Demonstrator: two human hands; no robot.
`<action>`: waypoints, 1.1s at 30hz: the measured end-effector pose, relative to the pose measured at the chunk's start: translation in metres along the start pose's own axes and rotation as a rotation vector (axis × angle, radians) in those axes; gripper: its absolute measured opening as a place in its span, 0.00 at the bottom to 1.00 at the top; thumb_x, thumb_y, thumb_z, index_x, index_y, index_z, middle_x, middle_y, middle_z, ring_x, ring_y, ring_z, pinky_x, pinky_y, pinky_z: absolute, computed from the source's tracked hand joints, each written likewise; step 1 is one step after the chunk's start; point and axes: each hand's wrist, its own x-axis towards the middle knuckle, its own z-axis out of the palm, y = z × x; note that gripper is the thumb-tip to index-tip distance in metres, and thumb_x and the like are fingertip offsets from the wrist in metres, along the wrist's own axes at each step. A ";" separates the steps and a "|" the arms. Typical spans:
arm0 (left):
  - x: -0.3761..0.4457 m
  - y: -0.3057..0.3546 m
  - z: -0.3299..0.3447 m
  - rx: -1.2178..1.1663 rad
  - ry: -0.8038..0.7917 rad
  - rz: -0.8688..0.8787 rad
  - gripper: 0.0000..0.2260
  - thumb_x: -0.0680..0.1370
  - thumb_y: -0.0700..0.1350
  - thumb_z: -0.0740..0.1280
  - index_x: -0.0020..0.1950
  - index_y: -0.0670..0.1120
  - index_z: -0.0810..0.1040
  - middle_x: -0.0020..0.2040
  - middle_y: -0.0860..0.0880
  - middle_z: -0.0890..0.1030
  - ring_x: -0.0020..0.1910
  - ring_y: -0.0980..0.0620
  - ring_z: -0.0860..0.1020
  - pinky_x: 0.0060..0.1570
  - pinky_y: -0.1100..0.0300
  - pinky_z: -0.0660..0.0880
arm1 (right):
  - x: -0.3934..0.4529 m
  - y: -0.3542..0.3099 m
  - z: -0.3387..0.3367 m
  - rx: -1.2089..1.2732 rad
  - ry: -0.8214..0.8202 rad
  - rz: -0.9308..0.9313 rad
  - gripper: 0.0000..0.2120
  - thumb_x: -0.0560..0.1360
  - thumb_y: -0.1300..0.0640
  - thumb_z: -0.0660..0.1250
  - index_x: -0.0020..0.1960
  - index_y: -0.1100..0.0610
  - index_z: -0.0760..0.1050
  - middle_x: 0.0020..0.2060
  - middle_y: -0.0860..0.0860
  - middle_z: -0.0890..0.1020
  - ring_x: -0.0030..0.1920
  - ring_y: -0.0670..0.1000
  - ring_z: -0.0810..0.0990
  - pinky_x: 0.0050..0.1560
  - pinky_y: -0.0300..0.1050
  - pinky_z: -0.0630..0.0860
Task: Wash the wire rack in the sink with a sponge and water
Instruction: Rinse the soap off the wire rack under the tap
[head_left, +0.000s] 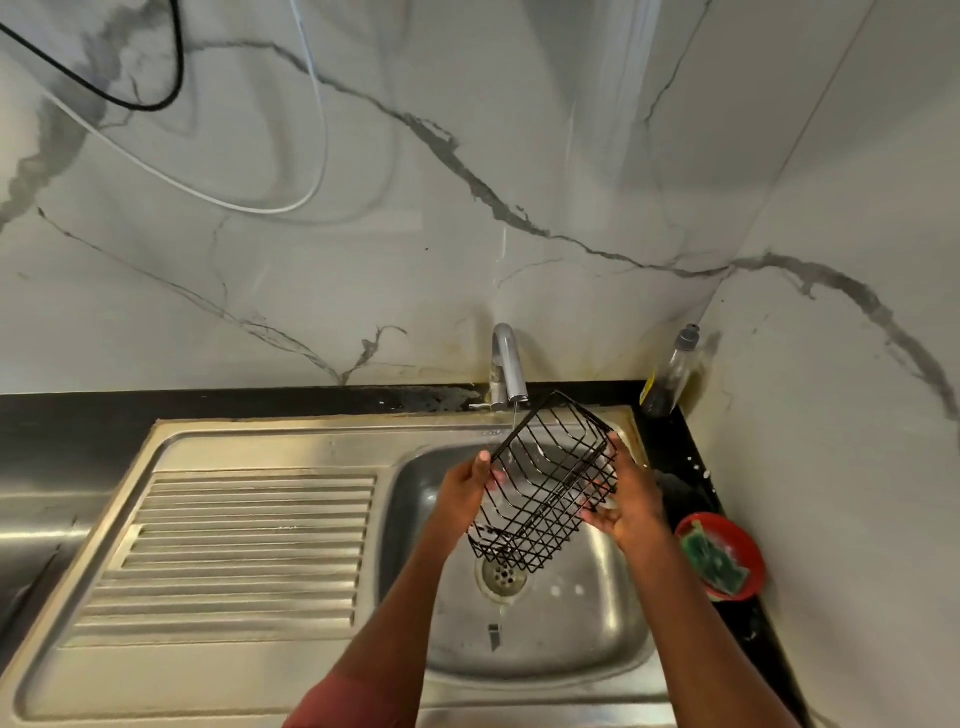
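Observation:
A black wire rack (545, 483) hangs tilted over the steel sink basin (571, 639), its far end just under the tap (506, 366). A thin stream of water falls from the spout onto the rack. My left hand (465, 491) grips the rack's left long edge. My right hand (626, 501) holds the right side, thumb on the upper rim and fingers curled under the wires. A green sponge (714, 564) lies in a red bowl (748, 545) on the counter to the right of the sink.
A ribbed steel drainboard (244, 551) stretches left of the basin. A dish soap bottle (670, 371) stands in the back right corner on the black counter (208, 410). Marble wall panels close in behind and on the right. Cables hang at the upper left.

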 end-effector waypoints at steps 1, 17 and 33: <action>0.000 -0.005 -0.003 0.001 0.021 -0.030 0.23 0.86 0.57 0.58 0.51 0.41 0.84 0.45 0.47 0.85 0.44 0.53 0.81 0.43 0.62 0.72 | -0.002 0.001 -0.002 0.018 -0.011 0.007 0.32 0.67 0.32 0.75 0.60 0.51 0.72 0.58 0.57 0.74 0.58 0.68 0.78 0.48 0.63 0.83; -0.006 0.021 -0.008 0.173 0.086 0.080 0.15 0.86 0.56 0.60 0.64 0.49 0.78 0.50 0.51 0.82 0.47 0.53 0.81 0.46 0.57 0.77 | -0.026 0.027 0.025 0.037 0.056 -0.176 0.40 0.65 0.29 0.74 0.70 0.50 0.72 0.65 0.56 0.77 0.61 0.63 0.77 0.38 0.56 0.84; -0.013 0.037 -0.021 -0.019 0.068 0.127 0.19 0.82 0.59 0.67 0.68 0.50 0.78 0.61 0.50 0.82 0.62 0.50 0.79 0.63 0.52 0.74 | -0.039 0.036 0.043 -0.536 0.107 -0.583 0.19 0.71 0.40 0.75 0.50 0.52 0.75 0.46 0.49 0.81 0.44 0.50 0.78 0.42 0.48 0.77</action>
